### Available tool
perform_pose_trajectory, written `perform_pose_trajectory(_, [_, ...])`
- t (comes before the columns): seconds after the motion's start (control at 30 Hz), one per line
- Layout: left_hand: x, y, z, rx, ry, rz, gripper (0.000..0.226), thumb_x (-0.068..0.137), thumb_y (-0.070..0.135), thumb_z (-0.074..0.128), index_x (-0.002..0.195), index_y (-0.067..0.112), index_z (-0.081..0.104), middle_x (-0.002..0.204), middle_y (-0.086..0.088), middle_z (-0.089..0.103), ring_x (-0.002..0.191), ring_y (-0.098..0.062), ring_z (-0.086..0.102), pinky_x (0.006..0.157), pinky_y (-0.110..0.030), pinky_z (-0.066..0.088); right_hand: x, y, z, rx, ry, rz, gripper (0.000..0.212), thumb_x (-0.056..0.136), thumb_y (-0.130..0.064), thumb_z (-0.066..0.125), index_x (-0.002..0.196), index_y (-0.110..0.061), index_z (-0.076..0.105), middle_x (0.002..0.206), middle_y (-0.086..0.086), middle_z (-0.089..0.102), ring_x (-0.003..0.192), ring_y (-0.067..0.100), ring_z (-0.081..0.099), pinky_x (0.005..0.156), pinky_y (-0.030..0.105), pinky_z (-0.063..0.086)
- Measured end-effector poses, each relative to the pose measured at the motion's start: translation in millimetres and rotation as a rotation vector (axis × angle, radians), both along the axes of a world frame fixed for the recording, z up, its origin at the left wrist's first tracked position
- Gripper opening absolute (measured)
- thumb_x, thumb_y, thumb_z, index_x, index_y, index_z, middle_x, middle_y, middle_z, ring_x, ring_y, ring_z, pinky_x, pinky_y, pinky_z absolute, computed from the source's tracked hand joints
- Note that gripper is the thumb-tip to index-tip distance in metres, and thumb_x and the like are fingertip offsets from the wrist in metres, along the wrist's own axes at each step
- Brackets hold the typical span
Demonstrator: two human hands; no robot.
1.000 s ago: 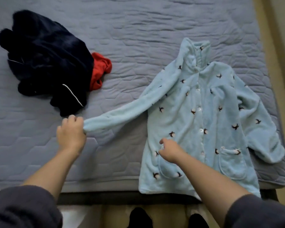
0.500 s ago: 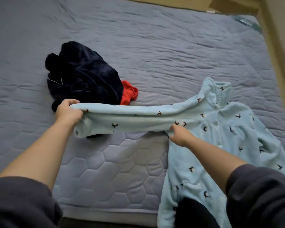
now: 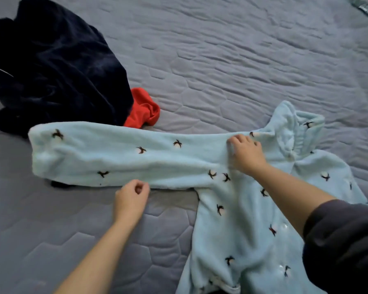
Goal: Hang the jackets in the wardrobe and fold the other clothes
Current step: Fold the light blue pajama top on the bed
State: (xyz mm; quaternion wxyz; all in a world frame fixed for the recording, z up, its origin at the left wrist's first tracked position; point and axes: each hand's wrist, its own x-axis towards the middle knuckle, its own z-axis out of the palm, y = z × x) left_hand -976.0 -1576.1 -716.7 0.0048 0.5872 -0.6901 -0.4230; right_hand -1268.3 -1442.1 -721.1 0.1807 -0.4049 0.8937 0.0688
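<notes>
Far left on the grey quilted bed (image 3: 242, 60): dark navy garment (image 3: 57, 66) in a crumpled heap, red garment (image 3: 143, 109) partly tucked under its right edge. Centre: light blue fleece top (image 3: 232, 209) lying flat, left sleeve (image 3: 115, 153) stretched out toward the navy heap, cuff touching it. Left hand (image 3: 131, 200) at the sleeve's lower edge, fingers loosely curled, grip apparently empty; contact with the fabric hard to tell. Right hand (image 3: 245, 154) pressed palm-down at the sleeve's shoulder seam, fingers spread, holding nothing. Collar just beside.
</notes>
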Motion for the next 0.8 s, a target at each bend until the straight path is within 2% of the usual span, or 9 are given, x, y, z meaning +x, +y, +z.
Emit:
perform_pose_trajectory(0.1, [-42.3, 40.5, -22.7, 0.523, 0.077, 0.210, 0.032, 0.094, 0.021, 0.055, 0.063, 0.012, 0.055, 0.059, -0.007, 0.061, 0.049, -0.022, 0.055, 0.050, -0.026, 0.044, -20.6, 3.5, -13.4, 0.024, 0.046, 0.106, 0.055, 0.085, -0.019, 0.050, 0.138, -0.020, 0.037, 0.144, 0.002, 0.036, 0.137, 0.023, 0.027, 0.109, 0.050, 0.016])
perform_pose_trajectory(0.17, [-65.3, 60.6, -29.3, 0.688, 0.119, 0.252, 0.025, 0.091, 0.022, 0.060, 0.068, 0.012, 0.058, 0.056, -0.003, 0.062, 0.042, -0.013, 0.056, 0.039, -0.018, 0.042, -29.5, 0.2, -21.2, 0.078, -0.002, 0.085, 0.058, 0.086, -0.025, 0.050, 0.141, -0.020, 0.033, 0.143, 0.003, 0.037, 0.136, 0.024, 0.030, 0.111, 0.058, 0.010])
perform_pose_trajectory(0.23, [-84.3, 76.6, -29.5, 0.801, 0.197, 0.257, 0.013, 0.085, 0.019, 0.069, 0.077, 0.011, 0.062, 0.067, -0.001, 0.069, 0.050, -0.009, 0.063, 0.044, -0.020, 0.051, -41.1, -7.4, -24.6, 0.168, -0.067, 0.099, 0.054, 0.085, -0.030, 0.053, 0.135, -0.018, 0.039, 0.133, 0.007, 0.045, 0.126, 0.028, 0.041, 0.108, 0.057, 0.018])
perform_pose_trajectory(0.33, [-101.0, 89.2, -38.0, 0.671, 0.155, 0.122, 0.021, 0.077, 0.017, 0.075, 0.095, 0.008, 0.066, 0.101, -0.008, 0.070, 0.084, -0.018, 0.067, 0.073, -0.030, 0.057, -65.3, -25.1, -17.7, 0.051, -0.189, 0.088, 0.029, 0.083, -0.028, 0.060, 0.108, -0.013, 0.056, 0.113, 0.011, 0.057, 0.108, 0.032, 0.053, 0.086, 0.040, 0.040])
perform_pose_trajectory(0.43, [-100.9, 85.8, -40.9, 0.428, -0.015, 0.164, 0.036, 0.078, 0.028, 0.072, 0.105, 0.005, 0.066, 0.108, -0.012, 0.069, 0.098, -0.025, 0.064, 0.076, -0.027, 0.047, -81.8, -40.0, -13.5, -0.226, -0.155, 0.030, 0.015, 0.083, -0.019, 0.063, 0.094, -0.013, 0.056, 0.103, 0.010, 0.056, 0.096, 0.031, 0.054, 0.071, 0.034, 0.036])
perform_pose_trajectory(0.5, [-90.6, 81.5, -40.9, 0.434, -0.073, 0.165, 0.041, 0.080, 0.029, 0.072, 0.111, 0.004, 0.065, 0.113, -0.012, 0.067, 0.101, -0.025, 0.064, 0.077, -0.025, 0.045, -73.4, -43.9, -18.1, -0.147, -0.156, 0.026, 0.016, 0.083, -0.017, 0.059, 0.098, -0.013, 0.056, 0.104, 0.009, 0.057, 0.096, 0.032, 0.055, 0.070, 0.033, 0.036])
perform_pose_trajectory(0.57, [-77.9, 80.0, -40.6, 0.603, -0.055, 0.147, 0.042, 0.080, 0.024, 0.074, 0.114, 0.002, 0.064, 0.112, -0.012, 0.068, 0.091, -0.020, 0.065, 0.074, -0.025, 0.048, -62.4, -44.6, -26.7, 0.047, -0.253, 0.020, 0.024, 0.082, -0.018, 0.057, 0.105, -0.014, 0.055, 0.104, 0.008, 0.059, 0.097, 0.032, 0.057, 0.072, 0.033, 0.039])
perform_pose_trajectory(0.7, [-70.4, 63.0, -28.7, 0.989, 0.240, 0.320, 0.029, 0.080, 0.023, 0.074, 0.104, 0.010, 0.065, 0.090, -0.002, 0.074, 0.075, -0.013, 0.070, 0.061, -0.029, 0.056, -62.4, -57.5, -18.7, 0.115, -0.569, -0.036, 0.026, 0.080, -0.037, 0.062, 0.102, -0.024, 0.061, 0.099, -0.001, 0.062, 0.085, 0.018, 0.058, 0.074, 0.029, 0.042])
perform_pose_trajectory(0.8, [-74.1, 37.2, -27.9, 0.805, 0.649, 0.838, 0.016, 0.085, 0.011, 0.066, 0.101, 0.008, 0.063, 0.101, -0.009, 0.069, 0.084, -0.019, 0.067, 0.067, -0.035, 0.058, -65.2, -74.6, -13.4, 0.057, -0.646, -0.028, 0.018, 0.082, -0.044, 0.064, 0.086, -0.026, 0.064, 0.084, -0.010, 0.062, 0.076, 0.008, 0.059, 0.065, 0.026, 0.043])
